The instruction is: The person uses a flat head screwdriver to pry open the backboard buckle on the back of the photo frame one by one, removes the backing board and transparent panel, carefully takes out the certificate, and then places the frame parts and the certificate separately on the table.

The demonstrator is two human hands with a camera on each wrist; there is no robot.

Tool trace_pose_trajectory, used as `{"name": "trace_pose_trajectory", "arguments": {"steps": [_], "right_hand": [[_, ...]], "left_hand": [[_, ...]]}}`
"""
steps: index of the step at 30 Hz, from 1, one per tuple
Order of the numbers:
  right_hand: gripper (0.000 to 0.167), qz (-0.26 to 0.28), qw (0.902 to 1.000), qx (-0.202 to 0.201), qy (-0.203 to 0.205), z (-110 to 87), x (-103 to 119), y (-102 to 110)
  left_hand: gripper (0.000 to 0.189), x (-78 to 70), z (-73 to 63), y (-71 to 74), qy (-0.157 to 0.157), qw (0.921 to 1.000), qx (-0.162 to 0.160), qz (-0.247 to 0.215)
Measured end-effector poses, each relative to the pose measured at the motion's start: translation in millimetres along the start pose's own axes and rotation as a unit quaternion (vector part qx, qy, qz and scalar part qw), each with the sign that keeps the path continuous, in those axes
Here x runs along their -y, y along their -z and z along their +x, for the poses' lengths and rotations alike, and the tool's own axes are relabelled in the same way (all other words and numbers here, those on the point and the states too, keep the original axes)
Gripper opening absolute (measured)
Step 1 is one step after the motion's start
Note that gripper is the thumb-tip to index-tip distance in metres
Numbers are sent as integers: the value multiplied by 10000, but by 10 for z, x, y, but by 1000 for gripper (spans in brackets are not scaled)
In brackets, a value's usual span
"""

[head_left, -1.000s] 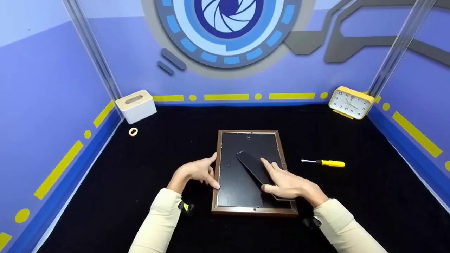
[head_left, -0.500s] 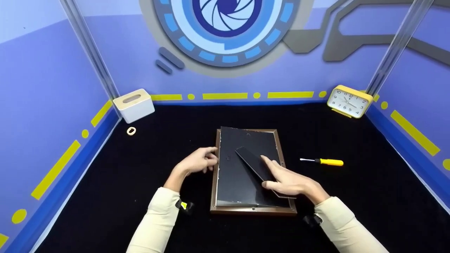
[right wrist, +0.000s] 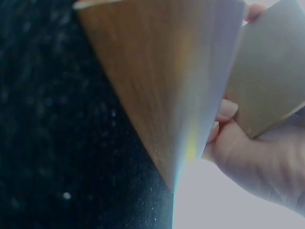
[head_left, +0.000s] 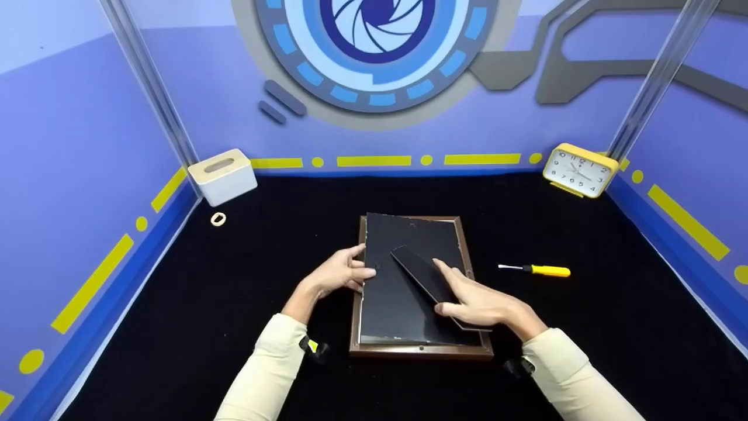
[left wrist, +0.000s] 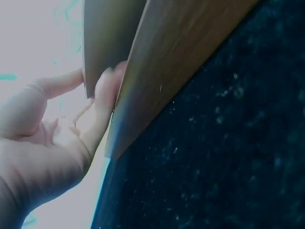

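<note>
A brown wooden picture frame (head_left: 423, 351) lies face down, its black backing board (head_left: 397, 321) raised along the left side and sitting askew, its upper left corner over the frame's top edge. My left hand (head_left: 335, 273) pinches the board's left edge, thumb on top. In the left wrist view its fingers reach into the gap between board (left wrist: 110, 38) and frame (left wrist: 162, 62). My right hand (head_left: 476, 299) grips the board's fold-out stand (head_left: 422, 270) at the lower right. The right wrist view shows the stand (right wrist: 271, 71) between its thumb and fingers, beside the frame (right wrist: 157, 71).
To the right of the frame lies a yellow-handled screwdriver (head_left: 546, 270). A yellow alarm clock (head_left: 580, 170) stands in the back right corner, a white tissue box (head_left: 227, 181) in the back left. A small cream ring (head_left: 218, 218) lies before the box. Walls enclose the black cloth.
The backing board's left side has risen out of the frame. My left hand has moved from the frame's left edge up to the board and pinches it. My right hand keeps its grip.
</note>
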State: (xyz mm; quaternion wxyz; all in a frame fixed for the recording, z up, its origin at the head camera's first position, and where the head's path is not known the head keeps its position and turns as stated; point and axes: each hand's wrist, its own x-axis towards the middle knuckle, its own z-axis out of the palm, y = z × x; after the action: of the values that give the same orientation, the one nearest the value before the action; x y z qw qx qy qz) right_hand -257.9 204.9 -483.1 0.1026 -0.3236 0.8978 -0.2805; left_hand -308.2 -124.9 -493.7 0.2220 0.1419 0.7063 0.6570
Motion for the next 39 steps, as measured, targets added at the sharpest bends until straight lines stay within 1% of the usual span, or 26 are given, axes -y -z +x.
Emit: {"name": "trace_pose_trajectory", "arguments": {"steps": [4, 9, 14, 22, 25, 30, 32, 35, 38, 39], "right_hand": [[94, 6, 10000, 5, -5, 6, -2, 1], [95, -5, 10000, 51, -80, 1, 17, -4], [96, -56, 9999, 68, -142, 1, 23, -15], [99, -79, 9999, 44, -124, -17, 1, 20], [101, -35, 10000, 2, -91, -22, -21, 30], [99, 24, 9998, -76, -169, -30, -43, 49], [97, 49, 9997, -177, -146, -22, -54, 63], [91, 78, 9988, -474, 88, -4, -87, 91], [90, 87, 9966, -782, 252, 5, -129, 111], [91, 110, 9957, -882, 241, 7, -146, 114]], "left_hand": [[96, 9, -1, -8, 109, 9982, 188, -562], [104, 61, 9, -1, 207, 9923, 391, -1153], [104, 127, 18, 19, 292, 9892, 444, -1365], [102, 152, 39, 13, 50, 9843, 508, -1692], [102, 178, 43, 16, 48, 9828, 496, -1780], [100, 222, 48, 31, 45, 9804, 532, -1897], [100, 220, 50, 34, 30, 9799, 547, -1920], [99, 213, 51, 44, 24, 9795, 547, -1937], [99, 214, 47, 50, 35, 9797, 496, -1942], [99, 215, 43, 51, 41, 9798, 474, -1942]]}}
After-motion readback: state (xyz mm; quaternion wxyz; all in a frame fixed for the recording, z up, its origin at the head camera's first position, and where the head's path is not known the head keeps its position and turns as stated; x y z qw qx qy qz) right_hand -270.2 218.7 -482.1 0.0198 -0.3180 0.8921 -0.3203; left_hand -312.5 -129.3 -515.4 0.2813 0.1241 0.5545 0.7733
